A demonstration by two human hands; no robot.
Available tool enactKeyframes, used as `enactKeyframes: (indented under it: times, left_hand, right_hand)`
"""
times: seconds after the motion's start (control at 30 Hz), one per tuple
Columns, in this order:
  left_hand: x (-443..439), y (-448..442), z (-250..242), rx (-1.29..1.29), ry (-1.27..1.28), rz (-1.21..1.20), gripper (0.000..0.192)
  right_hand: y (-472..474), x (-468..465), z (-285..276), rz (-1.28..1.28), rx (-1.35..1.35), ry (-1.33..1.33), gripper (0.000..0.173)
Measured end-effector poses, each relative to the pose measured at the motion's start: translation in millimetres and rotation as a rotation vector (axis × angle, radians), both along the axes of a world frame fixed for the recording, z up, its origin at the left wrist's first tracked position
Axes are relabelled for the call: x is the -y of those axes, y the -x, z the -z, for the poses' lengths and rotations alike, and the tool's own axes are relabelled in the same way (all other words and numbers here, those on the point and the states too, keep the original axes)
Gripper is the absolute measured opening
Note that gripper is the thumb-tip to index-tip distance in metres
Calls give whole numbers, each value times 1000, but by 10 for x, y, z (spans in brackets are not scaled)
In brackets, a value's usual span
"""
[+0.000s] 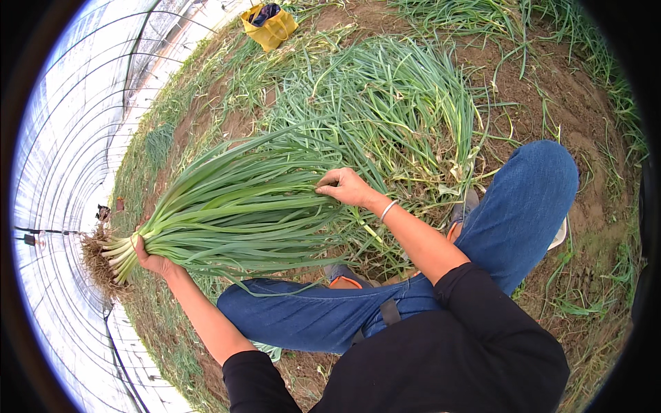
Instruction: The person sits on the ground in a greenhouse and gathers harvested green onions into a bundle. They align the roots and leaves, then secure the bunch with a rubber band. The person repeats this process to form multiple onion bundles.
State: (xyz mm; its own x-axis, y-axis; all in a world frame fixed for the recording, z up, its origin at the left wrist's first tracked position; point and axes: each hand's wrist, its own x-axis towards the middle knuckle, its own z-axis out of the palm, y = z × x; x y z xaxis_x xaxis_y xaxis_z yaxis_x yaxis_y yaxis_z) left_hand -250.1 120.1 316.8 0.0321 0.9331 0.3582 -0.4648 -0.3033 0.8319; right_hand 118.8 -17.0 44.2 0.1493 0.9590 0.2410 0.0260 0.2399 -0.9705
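My left hand is closed around the pale stems of a large bunch of green onions, just above their bases. Brown, soil-covered roots stick out past that hand on the left. The long green leaves fan out rightward over my lap. At the leaf ends, my right hand has its thumb and forefinger pinched together on a leaf. A silvery bracelet circles the right wrist. Beyond the bunch, a broad heap of cut or pulled green leaves lies on the soil.
My bent knees in blue jeans flank the work area, with my shoes between them. A yellow bag holding dark cloth stands at the far side. More green plants lie beyond the heap. A hooped plastic greenhouse wall curves along the left.
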Motion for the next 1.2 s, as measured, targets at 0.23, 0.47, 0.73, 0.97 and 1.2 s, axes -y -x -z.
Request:
enactKeyframes:
  times: [0.23,0.47,0.73,0.97,1.2]
  left_hand:
    - [10,26,-16,36,24,-30,29]
    - [31,21,-5,50,42,120,32]
    - [-43,39,0,-17,6,60,38]
    - [-29,31,0,13,35,80,39]
    - [48,-78,-32,31,37,412,37]
  right_hand:
    - [-277,45,283,291,-1161,326,13]
    - [-443,-40,437,391,-138,158,36]
    - [-277,-49,390,345,74,149,24]
    - [-377,-148,621,534,-1231,331,14]
    - [-538,-169,615,334,-63,213,37]
